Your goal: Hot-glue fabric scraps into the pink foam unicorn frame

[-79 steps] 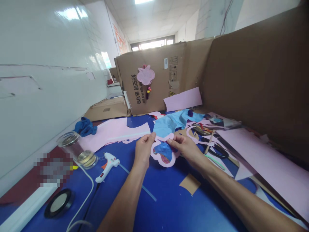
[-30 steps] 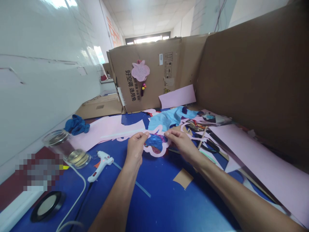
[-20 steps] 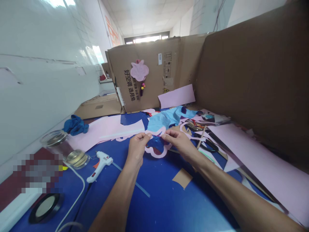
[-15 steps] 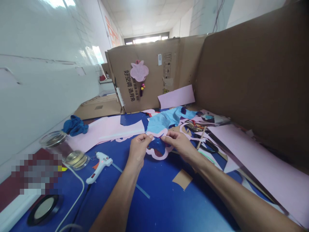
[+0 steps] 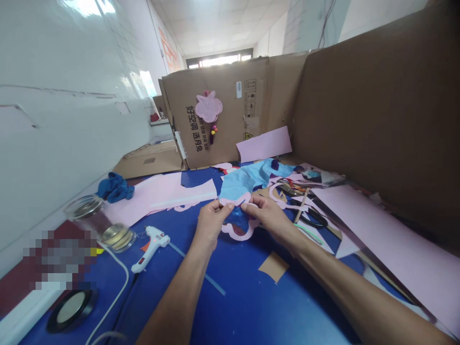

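Observation:
Between my two hands is a pink scalloped paper frame (image 5: 239, 235) with blue fabric (image 5: 237, 218) across its opening. My left hand (image 5: 212, 223) pinches its upper left side, thumb on top. On the upper right side, my right hand (image 5: 268, 215) grips it with thumb and fingers. The fingers under the paper are mostly hidden. Just behind the frame lies a crumpled light blue cloth (image 5: 242, 179). A white glue gun (image 5: 151, 247) rests on the blue table to the left, and a small brown card square (image 5: 273, 267) lies in front of my right hand.
A glass jar (image 5: 117, 235) and a black tape roll (image 5: 70, 309) stand at left, near a white cable (image 5: 120, 287). Pink sheets (image 5: 388, 239), scissors (image 5: 312, 215) and scraps cover the right. Cardboard walls (image 5: 230, 110) rise behind, with a pink cloud-shaped ornament (image 5: 209, 107) hanging there.
The view has shifted slightly, so everything sits a little further right. Both hands keep their hold on the pink frame, with the thumbs a bit closer together.

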`<state>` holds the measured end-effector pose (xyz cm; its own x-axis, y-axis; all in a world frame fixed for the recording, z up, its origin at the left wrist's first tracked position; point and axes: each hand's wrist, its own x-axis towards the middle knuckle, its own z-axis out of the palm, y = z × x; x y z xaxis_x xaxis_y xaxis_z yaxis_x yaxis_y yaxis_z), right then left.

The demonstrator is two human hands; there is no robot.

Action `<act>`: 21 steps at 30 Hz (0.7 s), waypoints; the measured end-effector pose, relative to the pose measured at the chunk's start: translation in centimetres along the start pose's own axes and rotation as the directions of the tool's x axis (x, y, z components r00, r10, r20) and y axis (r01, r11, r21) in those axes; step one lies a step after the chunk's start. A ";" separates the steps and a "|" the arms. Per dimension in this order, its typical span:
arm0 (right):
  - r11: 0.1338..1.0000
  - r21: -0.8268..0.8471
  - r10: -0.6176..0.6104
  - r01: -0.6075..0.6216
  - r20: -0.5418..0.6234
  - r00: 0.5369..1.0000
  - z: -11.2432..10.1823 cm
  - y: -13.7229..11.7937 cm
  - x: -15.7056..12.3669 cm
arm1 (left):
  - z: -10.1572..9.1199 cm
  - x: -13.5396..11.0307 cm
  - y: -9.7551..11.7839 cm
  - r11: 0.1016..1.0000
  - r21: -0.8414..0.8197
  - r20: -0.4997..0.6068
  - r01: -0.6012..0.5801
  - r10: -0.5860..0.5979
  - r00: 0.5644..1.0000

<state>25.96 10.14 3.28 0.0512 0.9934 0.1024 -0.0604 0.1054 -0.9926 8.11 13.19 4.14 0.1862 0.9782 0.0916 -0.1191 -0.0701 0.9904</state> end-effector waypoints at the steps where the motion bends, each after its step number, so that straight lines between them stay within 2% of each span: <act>1: 1.000 0.003 0.000 0.000 0.005 1.000 0.0 0.0 0.0 | 0.0 0.1 -0.1 1.000 0.006 -0.005 -0.003 0.003 1.000; 10: 1.000 0.015 -0.009 0.009 0.018 1.000 0.0 0.2 -0.1 | 0.0 0.0 -0.6 0.997 0.076 0.049 0.007 -0.011 0.999; 21: 1.000 0.004 -0.018 0.018 0.008 1.000 0.1 0.1 -0.1 | 0.2 -0.2 -0.3 0.994 0.110 0.045 0.015 -0.020 0.999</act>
<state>25.87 10.02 3.20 0.0441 0.9917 0.1206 -0.0631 0.1232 -0.9904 8.28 13.01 3.81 0.2323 0.9696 0.0767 -0.0087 -0.0768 0.9970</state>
